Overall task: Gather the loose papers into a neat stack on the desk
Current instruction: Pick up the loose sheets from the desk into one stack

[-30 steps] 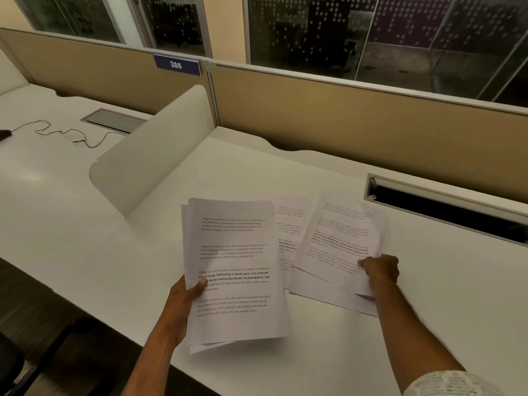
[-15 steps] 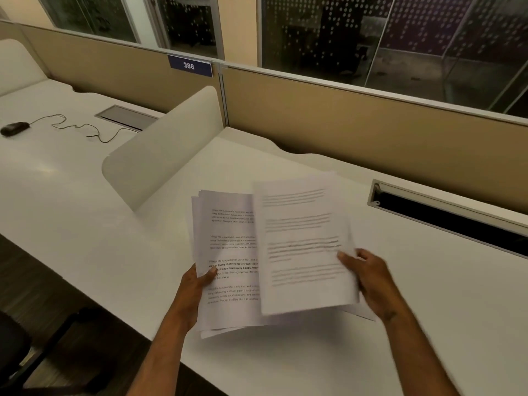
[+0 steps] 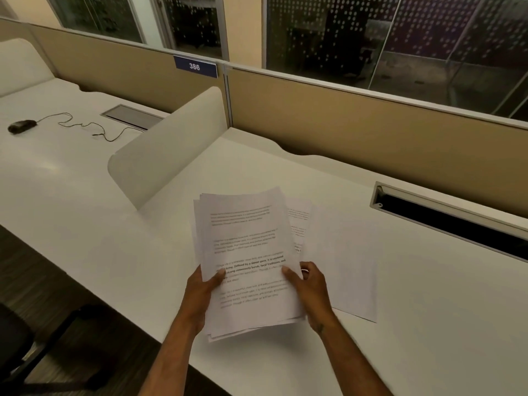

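A stack of printed papers (image 3: 245, 241) is held above the white desk (image 3: 428, 324), its sheets slightly fanned at the edges. My left hand (image 3: 201, 292) grips the stack's left edge with the thumb on top. My right hand (image 3: 310, 290) grips its right edge, thumb on the text. To the right, loose papers (image 3: 343, 258) lie flat on the desk: a blank-looking sheet on top and a printed sheet (image 3: 298, 221) peeking out beneath it, partly hidden by the held stack.
A curved white divider (image 3: 171, 144) stands to the left of the stack. An open cable slot (image 3: 445, 221) runs along the back right. Tan partition panels (image 3: 357, 121) close off the back. A mouse (image 3: 21, 126) with its cord lies on the neighbouring desk; a chair (image 3: 17, 344) sits lower left.
My right hand lifted a sheet off the loose papers, carried it left and laid it on the stack in my left hand. Both hands now hold the stack.
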Demonstrator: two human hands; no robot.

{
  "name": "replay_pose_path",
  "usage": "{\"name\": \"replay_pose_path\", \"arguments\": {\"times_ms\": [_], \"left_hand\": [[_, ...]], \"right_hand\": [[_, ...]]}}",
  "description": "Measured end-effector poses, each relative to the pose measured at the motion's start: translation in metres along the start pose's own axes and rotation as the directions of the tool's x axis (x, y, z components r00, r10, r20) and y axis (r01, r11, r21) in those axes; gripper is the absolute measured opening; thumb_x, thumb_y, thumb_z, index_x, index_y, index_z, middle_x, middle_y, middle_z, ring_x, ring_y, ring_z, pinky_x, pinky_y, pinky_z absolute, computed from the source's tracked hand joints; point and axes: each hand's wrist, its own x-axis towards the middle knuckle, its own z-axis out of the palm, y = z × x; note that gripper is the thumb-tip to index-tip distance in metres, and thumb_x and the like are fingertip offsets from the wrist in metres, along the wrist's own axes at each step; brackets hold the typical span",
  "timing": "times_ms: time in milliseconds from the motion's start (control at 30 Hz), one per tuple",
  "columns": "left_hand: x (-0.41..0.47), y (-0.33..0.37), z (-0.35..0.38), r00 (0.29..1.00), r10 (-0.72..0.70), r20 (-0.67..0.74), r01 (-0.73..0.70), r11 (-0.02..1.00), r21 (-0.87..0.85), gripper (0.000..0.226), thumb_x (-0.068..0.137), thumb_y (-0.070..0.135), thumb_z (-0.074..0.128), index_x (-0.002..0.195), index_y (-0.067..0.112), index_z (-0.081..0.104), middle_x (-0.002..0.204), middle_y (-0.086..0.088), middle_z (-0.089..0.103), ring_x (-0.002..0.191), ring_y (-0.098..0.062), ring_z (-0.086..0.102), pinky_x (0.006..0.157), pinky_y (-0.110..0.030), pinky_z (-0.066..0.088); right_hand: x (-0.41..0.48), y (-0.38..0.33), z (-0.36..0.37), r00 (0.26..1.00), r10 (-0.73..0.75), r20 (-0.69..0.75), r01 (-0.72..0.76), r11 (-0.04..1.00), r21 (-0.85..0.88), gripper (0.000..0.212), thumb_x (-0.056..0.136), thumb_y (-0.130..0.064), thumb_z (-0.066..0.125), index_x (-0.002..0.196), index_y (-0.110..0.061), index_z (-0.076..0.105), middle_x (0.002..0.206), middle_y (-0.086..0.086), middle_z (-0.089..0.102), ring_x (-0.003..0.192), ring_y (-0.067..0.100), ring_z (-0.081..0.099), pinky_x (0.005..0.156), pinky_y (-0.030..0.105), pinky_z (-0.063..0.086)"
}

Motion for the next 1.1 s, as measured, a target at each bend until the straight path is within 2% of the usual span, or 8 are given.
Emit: {"name": "replay_pose_path", "arguments": {"times_ms": [100,267,500,633,733,833,967,1100], "left_hand": [[0.001,0.002,-0.014,1.000,0.007,-0.024,-0.007,1.000,0.001,0.041,0.094,0.016,0.067,0.133,0.019,0.060,0.120,-0.018,0.074,0.106,-0.043,0.072,0.093,-0.067,0.054],[0.004,0.009,-0.039,0.997,0.030,-0.068,-0.032,0.999,-0.020,0.043,0.093,0.016,0.067,0.135,0.018,0.059,0.120,-0.018,0.074,0.106,-0.043,0.071,0.091,-0.064,0.056],[0.005,0.015,-0.053,0.997,0.036,-0.068,-0.038,0.999,-0.032,0.044,0.086,0.022,0.071,0.128,0.020,0.062,0.116,-0.016,0.076,0.102,-0.041,0.073,0.081,-0.057,0.062],[0.007,0.018,-0.058,0.997,0.045,-0.059,-0.048,0.998,-0.040,0.048,0.083,0.024,0.072,0.129,0.019,0.062,0.114,-0.014,0.077,0.098,-0.037,0.075,0.074,-0.050,0.064],[0.009,0.021,-0.061,0.997,0.054,-0.058,-0.056,0.997,-0.043,0.049,0.082,0.024,0.072,0.130,0.019,0.062,0.114,-0.014,0.077,0.100,-0.037,0.075,0.076,-0.050,0.064],[0.010,0.022,-0.061,0.997,0.059,-0.051,-0.061,0.998,-0.033,0.046,0.083,0.024,0.071,0.128,0.021,0.062,0.114,-0.014,0.077,0.101,-0.038,0.074,0.078,-0.051,0.063],[0.010,0.022,-0.060,0.997,0.062,-0.052,-0.064,0.998,-0.024,0.041,0.084,0.023,0.070,0.124,0.023,0.064,0.113,-0.013,0.078,0.100,-0.038,0.074,0.076,-0.051,0.063],[0.011,0.021,-0.064,0.997,0.060,-0.058,-0.061,0.998,-0.020,0.041,0.086,0.021,0.069,0.127,0.022,0.062,0.112,-0.012,0.078,0.098,-0.038,0.075,0.073,-0.050,0.064]], "right_hand": [[0.015,0.002,-0.030,0.949,0.017,-0.315,-0.085,0.975,-0.204,0.037,0.085,-0.043,0.074,0.110,-0.017,0.061,0.110,0.009,0.069,0.099,0.028,0.065,0.077,0.034,0.053],[0.017,0.039,-0.096,0.791,0.079,-0.607,-0.505,0.645,-0.574,0.069,0.084,-0.047,0.071,0.129,-0.002,0.044,0.130,0.029,0.044,0.118,0.045,0.045,0.096,0.054,0.042],[0.031,0.033,-0.114,0.739,0.250,-0.626,-0.375,0.924,-0.074,0.044,0.076,-0.009,0.078,0.116,0.007,0.067,0.115,0.028,0.070,0.104,0.046,0.066,0.093,0.056,0.054],[0.016,-0.029,-0.115,0.556,-0.234,-0.797,0.038,0.966,-0.257,0.029,0.078,-0.008,0.065,0.107,-0.001,0.068,0.107,0.024,0.071,0.096,0.043,0.067,0.084,0.042,0.055],[-0.002,-0.061,-0.110,0.400,-0.737,-0.545,0.175,0.645,-0.744,0.025,0.082,-0.014,0.058,0.101,-0.001,0.067,0.093,0.022,0.067,0.080,0.037,0.063,0.067,0.031,0.049],[-0.012,-0.055,-0.085,0.524,-0.807,-0.272,0.160,0.407,-0.899,0.024,0.074,0.006,0.069,0.096,-0.002,0.069,0.090,0.022,0.063,0.071,0.041,0.064,0.055,0.038,0.055],[-0.018,-0.011,-0.045,0.866,-0.488,-0.104,0.043,0.280,-0.959,0.020,0.078,0.008,0.066,0.093,-0.004,0.071,0.094,0.021,0.065,0.071,0.037,0.066,0.055,0.038,0.055],[-0.017,0.031,-0.030,0.960,-0.277,0.026,0.095,0.240,-0.966,0.029,0.063,-0.012,0.089,0.084,-0.004,0.072,0.092,0.019,0.068,0.063,0.031,0.069,0.048,0.030,0.055]]}}
